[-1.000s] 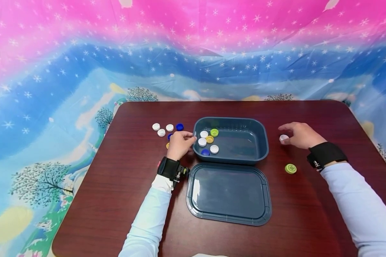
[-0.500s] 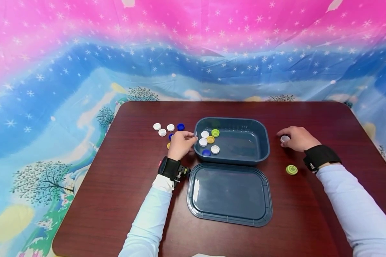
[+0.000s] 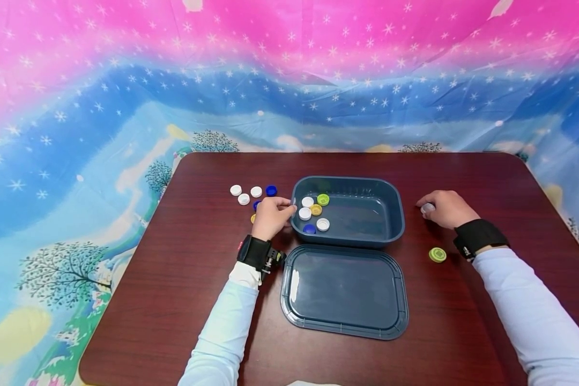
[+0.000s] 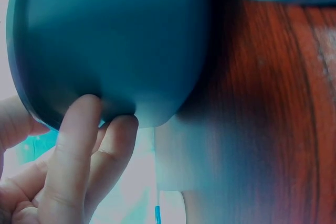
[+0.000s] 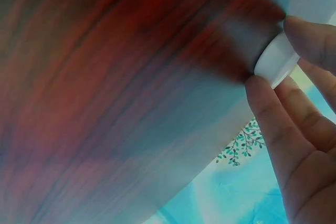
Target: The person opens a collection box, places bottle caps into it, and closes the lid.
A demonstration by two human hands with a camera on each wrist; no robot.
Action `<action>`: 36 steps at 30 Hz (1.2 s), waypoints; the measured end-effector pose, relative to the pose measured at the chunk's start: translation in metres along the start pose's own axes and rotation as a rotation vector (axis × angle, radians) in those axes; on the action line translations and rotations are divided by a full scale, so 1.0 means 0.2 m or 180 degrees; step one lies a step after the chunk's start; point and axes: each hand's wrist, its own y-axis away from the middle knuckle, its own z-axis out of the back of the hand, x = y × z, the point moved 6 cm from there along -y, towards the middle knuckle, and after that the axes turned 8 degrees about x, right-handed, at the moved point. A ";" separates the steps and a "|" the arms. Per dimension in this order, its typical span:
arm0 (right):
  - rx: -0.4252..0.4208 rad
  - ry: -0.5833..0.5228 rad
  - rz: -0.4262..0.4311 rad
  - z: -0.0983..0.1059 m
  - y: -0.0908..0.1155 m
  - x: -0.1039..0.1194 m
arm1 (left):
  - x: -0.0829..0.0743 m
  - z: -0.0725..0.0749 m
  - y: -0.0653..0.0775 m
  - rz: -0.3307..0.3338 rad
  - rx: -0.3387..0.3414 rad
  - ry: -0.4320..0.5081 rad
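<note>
nearest the body, flat on the dark wooden table [image 3: 193,257], a blue-grey lid [image 3: 344,292], just in front of its matching tub [image 3: 395,220]. off to the right, a green cap [image 3: 436,254] alone, near the right wrist. further out, right hand [image 3: 445,209] with fingers curled round a white cap [image 3: 427,208], pinched between thumb and fingertips [image 5: 262,95] against the tabletop. on the other side, left hand [image 3: 270,215] gripping the tub's left rim, fingers [image 4: 79,129] pressed to its outer wall. inside the tub, white, yellow, green and blue caps [image 3: 313,213] bunched at the left end. beyond the left hand, loose caps [image 3: 251,194] in white and blue. farthest back, a starry pink-and-blue cloth [image 3: 289,80].
</note>
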 end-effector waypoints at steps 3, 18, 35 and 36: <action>0.0005 0.0009 0.0007 0.00 0.00 0.00 | 0.00 0.00 0.00 -0.0001 -0.0001 -0.0009; -0.0056 0.0017 0.0025 0.09 0.04 0.07 | 0.01 0.00 0.00 0.0031 -0.0004 -0.0004; -0.0232 0.0107 0.0291 0.26 0.01 0.34 | 0.00 0.00 0.00 -0.0009 0.0004 0.0003; -0.0228 0.0105 0.0304 0.26 0.01 0.36 | 0.00 0.00 0.00 -0.0011 0.0006 0.0000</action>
